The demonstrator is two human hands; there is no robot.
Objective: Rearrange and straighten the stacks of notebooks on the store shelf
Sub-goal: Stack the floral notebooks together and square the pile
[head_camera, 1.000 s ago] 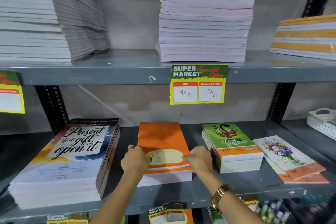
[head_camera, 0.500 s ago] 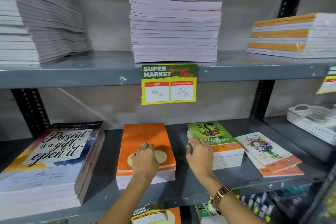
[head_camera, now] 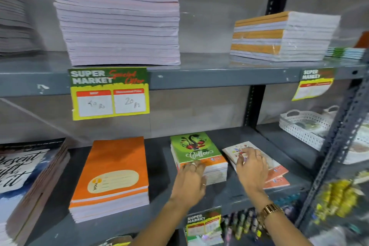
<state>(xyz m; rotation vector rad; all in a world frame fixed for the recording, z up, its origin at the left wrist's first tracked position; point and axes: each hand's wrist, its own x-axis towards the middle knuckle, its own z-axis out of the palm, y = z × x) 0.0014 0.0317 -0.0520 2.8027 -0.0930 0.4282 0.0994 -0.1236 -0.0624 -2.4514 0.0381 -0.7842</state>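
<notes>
On the lower shelf (head_camera: 235,195) lie several notebook stacks. An orange stack (head_camera: 111,173) sits left of centre. My left hand (head_camera: 189,179) rests with fingers spread on the near edge of the green "Coffee" stack (head_camera: 196,150). My right hand (head_camera: 252,168) lies flat, fingers apart, on the small floral stack (head_camera: 277,173), whose notebooks are fanned out of line. A large "Present is a gift" stack (head_camera: 26,175) is at the far left. Neither hand grips anything.
The upper shelf (head_camera: 219,80) carries a tall lilac stack (head_camera: 119,24), an orange-and-white stack (head_camera: 283,36) and a grey stack at far left. A price tag (head_camera: 109,94) hangs from its edge. A white basket (head_camera: 305,126) stands at right behind a metal upright (head_camera: 339,146).
Both hands have left the orange stack and moved right: the left onto the green stack, the right onto the floral stack. The view has shifted right.
</notes>
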